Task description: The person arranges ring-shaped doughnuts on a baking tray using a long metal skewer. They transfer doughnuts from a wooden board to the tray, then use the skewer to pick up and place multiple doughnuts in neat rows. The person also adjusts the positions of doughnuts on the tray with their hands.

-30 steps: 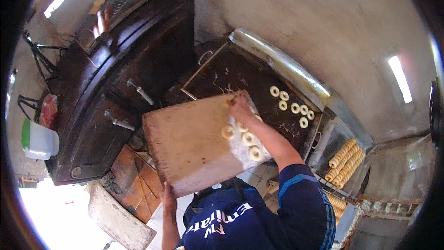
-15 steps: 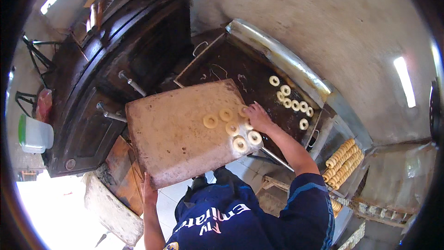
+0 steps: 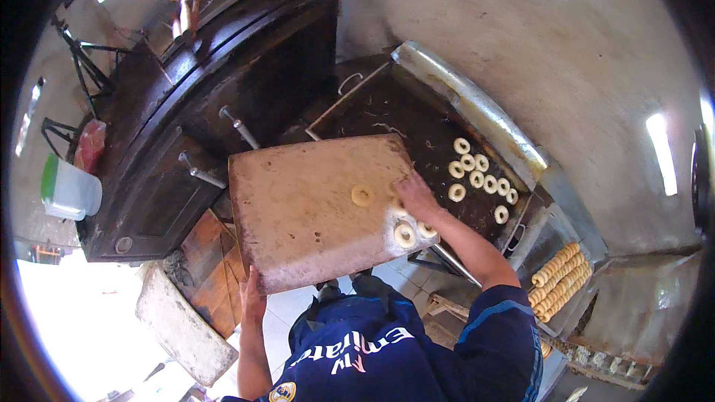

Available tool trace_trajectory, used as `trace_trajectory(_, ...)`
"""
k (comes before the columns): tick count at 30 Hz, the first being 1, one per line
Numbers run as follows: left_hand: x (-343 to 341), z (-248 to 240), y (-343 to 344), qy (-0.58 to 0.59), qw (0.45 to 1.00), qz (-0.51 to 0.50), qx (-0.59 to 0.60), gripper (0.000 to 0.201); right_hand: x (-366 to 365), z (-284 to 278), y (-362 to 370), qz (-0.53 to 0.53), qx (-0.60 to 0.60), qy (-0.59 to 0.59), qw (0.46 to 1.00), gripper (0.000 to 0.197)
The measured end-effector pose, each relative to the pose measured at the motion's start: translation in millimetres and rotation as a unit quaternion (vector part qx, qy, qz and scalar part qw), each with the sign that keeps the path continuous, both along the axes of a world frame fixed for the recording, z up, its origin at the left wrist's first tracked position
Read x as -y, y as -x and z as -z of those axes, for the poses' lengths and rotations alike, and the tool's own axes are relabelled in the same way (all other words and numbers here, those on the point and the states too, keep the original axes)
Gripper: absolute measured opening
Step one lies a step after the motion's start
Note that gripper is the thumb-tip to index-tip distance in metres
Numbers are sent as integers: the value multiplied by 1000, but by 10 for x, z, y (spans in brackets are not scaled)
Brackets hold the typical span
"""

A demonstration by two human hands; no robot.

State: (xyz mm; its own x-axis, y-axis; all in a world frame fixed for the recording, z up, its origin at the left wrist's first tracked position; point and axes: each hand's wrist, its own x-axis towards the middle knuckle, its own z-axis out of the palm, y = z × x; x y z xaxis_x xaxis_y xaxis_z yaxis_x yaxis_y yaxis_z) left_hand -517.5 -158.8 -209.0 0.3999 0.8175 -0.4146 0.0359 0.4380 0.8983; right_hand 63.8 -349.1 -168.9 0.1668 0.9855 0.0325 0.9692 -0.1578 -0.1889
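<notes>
A wide, worn wooden board [image 3: 298, 208] lies tilted in front of me, and my left hand [image 3: 253, 296] is closed on its near left corner. Toward the board's right side lie several pale dough rings, among them one ring [image 3: 362, 195] further in and another ring [image 3: 404, 235] near the front edge. My right hand [image 3: 418, 199] is on the board's right part, its fingers bent down around a dough ring that they mostly cover. Beyond the board is a dark metal pan [image 3: 372, 108] with several dough rings [image 3: 477, 179] grouped toward its right end.
Stacked rows of golden rings [image 3: 558, 283] stand on a metal surface at the right. A dark oven-like unit with metal handles [image 3: 238, 126] fills the left. A clear container with a green lid [image 3: 71, 190] is at the far left. A metal guard [image 3: 469, 112] borders the pan.
Fewer dough rings lie on the board, and more lie in the pan. My right hand is again over the board's rings. My left hand keeps its hold on the corner.
</notes>
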Motion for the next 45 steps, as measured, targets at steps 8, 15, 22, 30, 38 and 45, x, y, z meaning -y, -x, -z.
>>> trace_trajectory(8, -58, -467, 2, 127, 988, -46, 81, 52, 131, 115, -382, 182, -3, 53, 982, 41)
trace_trajectory(15, 54, -549, -205, -232, 903, 215, -290, 51, -346, 117, 940, 42, -47, -81, 995, 41)
trace_trajectory(22, -128, -276, 500, 161, 984, -44, 69, 63, 177, 108, -189, 109, 159, 68, 979, 37)
trace_trajectory(30, -336, -314, 419, 142, 985, -15, 98, 64, 850, -550, 455, -138, -54, 97, 984, 54)
trace_trajectory(38, -56, -152, 319, 74, 996, -16, 39, 54, 843, -441, 264, -296, -8, 32, 955, 52)
trace_trajectory(45, 1251, 92, 1374, -43, 998, -36, -24, 46, 859, -11, -437, 1, 197, 11, 980, 58)
